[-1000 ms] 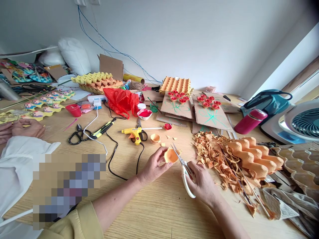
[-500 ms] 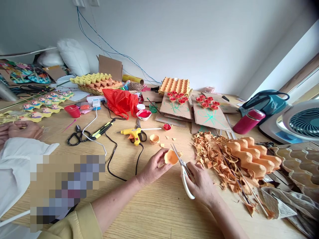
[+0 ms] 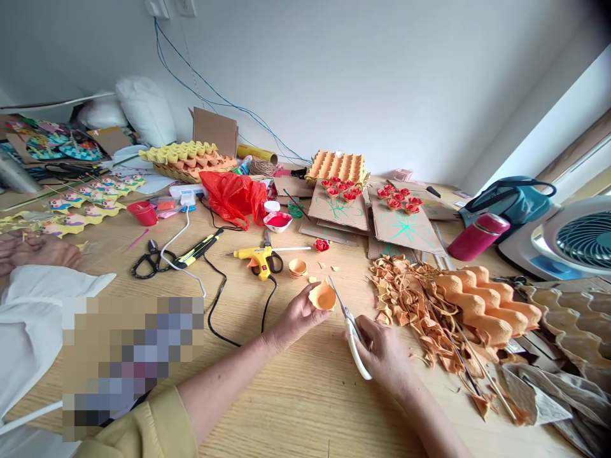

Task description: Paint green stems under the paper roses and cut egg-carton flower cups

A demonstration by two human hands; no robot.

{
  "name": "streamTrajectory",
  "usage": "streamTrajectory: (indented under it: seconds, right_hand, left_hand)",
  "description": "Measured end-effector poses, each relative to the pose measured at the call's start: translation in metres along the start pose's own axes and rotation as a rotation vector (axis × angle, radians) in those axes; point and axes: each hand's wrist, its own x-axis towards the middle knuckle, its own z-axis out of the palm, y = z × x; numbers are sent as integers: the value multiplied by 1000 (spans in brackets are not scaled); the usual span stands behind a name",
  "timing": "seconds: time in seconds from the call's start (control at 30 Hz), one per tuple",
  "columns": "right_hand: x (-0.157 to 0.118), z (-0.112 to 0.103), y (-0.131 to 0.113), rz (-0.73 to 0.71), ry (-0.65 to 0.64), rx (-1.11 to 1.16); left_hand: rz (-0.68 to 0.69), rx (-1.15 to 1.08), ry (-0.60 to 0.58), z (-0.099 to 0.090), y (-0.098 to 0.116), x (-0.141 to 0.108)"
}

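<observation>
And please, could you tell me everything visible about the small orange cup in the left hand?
The orange cup looks like moulded paper pulp, with a wavy rim. Its hollow side faces the camera. The left hand holds it by the left side above the table. The scissors are near its right edge; contact is unclear.

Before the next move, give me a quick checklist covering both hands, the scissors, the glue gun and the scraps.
1. Left hand gripping the orange cup: ok, hollow side showing.
2. Right hand holding the white-handled scissors: ok.
3. Blades clear of the cup: cannot tell; they look right beside its rim.
4. Yellow glue gun apart from both hands: ok, lying beyond them.
5. Glue gun cool: cannot tell.
6. Scraps cleared away: not ok; an orange scrap pile lies beyond the right hand.
</observation>
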Motion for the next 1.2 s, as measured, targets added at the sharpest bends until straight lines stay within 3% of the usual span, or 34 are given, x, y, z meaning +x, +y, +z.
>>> streamTrajectory:
  seconds: [0.23,0.53,1.0,1.2]
  right_hand:
    - [-1,1,4,-12,1,-2]
    - [-2,-1,9,38,-6,88]
    - [-2,0,8,-1,-21,45]
    - [-3,2,10,-24,-15,33]
  left_hand:
    - [-54,-68,81,4,5,-1]
    - [-216,-485,-53,-7,10,3]
    - [-338,-620,-84,-10,12,4]
    - [-260,-561,-41,-8,11,4]
